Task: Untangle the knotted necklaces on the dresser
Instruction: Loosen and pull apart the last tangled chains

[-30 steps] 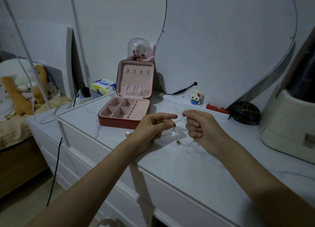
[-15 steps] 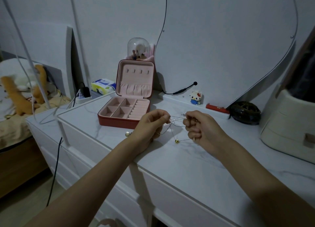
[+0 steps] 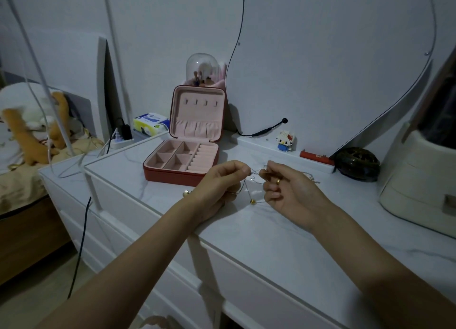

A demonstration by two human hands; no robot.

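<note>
Left hand [image 3: 219,184] and right hand [image 3: 287,190] are each pinching the thin, crossed silver chains [image 3: 256,177], above the white marble surface [image 3: 271,235]; knot apparently remaining.

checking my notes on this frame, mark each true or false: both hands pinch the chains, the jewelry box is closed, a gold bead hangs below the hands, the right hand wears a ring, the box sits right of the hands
1. Both hands pinch the chains: true; left hand and right hand each hold them.
2. The jewelry box is closed: false; its lid stands open.
3. A gold bead hangs below the hands: true.
4. The right hand wears a ring: true.
5. The box sits right of the hands: false; it is behind and left of them on the dresser.
</note>
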